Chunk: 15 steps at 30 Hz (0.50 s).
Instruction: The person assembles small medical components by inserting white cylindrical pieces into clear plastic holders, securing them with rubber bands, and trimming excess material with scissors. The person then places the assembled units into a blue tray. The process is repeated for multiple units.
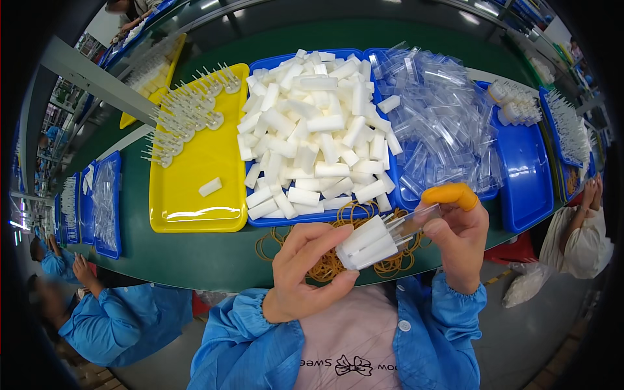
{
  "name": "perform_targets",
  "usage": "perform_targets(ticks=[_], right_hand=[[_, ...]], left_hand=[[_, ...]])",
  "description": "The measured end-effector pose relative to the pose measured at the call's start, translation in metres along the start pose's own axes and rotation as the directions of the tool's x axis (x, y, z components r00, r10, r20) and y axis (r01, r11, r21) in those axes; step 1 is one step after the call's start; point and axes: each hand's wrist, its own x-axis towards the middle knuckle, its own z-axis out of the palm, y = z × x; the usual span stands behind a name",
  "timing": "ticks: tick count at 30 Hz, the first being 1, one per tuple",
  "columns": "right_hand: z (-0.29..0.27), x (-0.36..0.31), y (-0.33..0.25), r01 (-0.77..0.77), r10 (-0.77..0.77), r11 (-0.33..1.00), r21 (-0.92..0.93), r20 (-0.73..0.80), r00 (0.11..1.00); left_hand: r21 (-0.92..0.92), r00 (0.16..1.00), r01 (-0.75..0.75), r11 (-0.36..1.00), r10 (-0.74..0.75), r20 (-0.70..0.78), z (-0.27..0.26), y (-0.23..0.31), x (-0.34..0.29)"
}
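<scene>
In front of my chest, my left hand (pixel 309 270) closes thumb and fingers round a cluster of white foam blocks (pixel 369 244) on a round white base, with thin pins sticking out to the right. My right hand (pixel 458 231), an orange finger cot (pixel 450 194) on one finger, pinches a clear plastic piece (pixel 415 222) at the pin end of the cluster. Whether that piece is flat or hollow I cannot tell. Just beyond my hands, a blue tray (pixel 260 222) is heaped with white foam blocks (pixel 318 123); another blue tray (pixel 406 197) holds many clear plastic pieces (pixel 448 117).
Tan rubber bands (pixel 325 266) lie under my hands at the table edge. A yellow tray (pixel 195 218) at left holds pinned white bases (pixel 185 117) and one loose block (pixel 210 187). At right, a blue tray (pixel 526 188) holds finished-looking white clusters (pixel 517 104). Co-workers sit both sides.
</scene>
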Motion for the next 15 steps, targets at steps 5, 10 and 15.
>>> perform_targets(ticks=[5, 10, 15], right_hand=[[-0.0071, -0.0018, -0.0034, -0.006, 0.006, 1.0, -0.004, 0.036, 0.999], [-0.0029, -0.0061, -0.0013, 0.058, -0.058, 0.997, -0.055, 0.003, 0.998], [0.0002, -0.0086, -0.001, 0.083, -0.086, 0.995, -0.06, -0.038, 0.996]], left_hand=[[-0.136, 0.994, 0.1, 0.986, -0.094, 0.051, -0.0015, 0.0019, -0.0003], [-0.135, 0.991, 0.079, 0.988, -0.063, 0.117, -0.0034, 0.0063, 0.0037], [-0.151, 0.975, 0.098, 0.984, -0.064, 0.214, -0.0055, 0.0086, 0.0045]])
